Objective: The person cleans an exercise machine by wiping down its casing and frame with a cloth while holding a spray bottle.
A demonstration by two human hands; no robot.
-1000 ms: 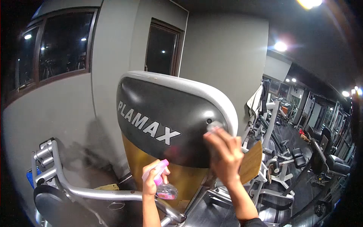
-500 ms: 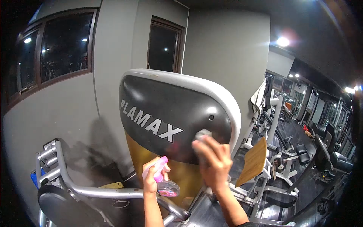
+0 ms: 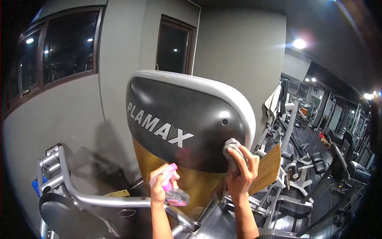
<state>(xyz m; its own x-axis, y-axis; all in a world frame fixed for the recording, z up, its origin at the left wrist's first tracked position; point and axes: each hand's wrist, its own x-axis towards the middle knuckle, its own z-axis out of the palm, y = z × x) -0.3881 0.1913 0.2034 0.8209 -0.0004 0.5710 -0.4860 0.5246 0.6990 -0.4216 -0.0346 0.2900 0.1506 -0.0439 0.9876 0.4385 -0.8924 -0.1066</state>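
A large machine cover (image 3: 179, 107) with a black upper panel, silver rim, gold lower part and the word PLAMAX stands in front of me. My right hand (image 3: 243, 169) presses a grey cloth (image 3: 231, 153) against the panel's lower right edge, below a small round hole. Held in front of the gold part is a clear spray bottle (image 3: 177, 196) with a pink head; my left hand (image 3: 160, 184) is wrapped round its neck.
A silver tubular frame (image 3: 115, 201) with a round black pad crosses the lower left. Behind my right hand is a tan board (image 3: 267, 169). Gym machines (image 3: 302, 171) line the right side, and a white towel (image 3: 272, 101) hangs by the wall.
My right hand has moved right with the cloth, from the area beside the lettering to the panel's right edge. My left hand and the bottle are nearly where they were.
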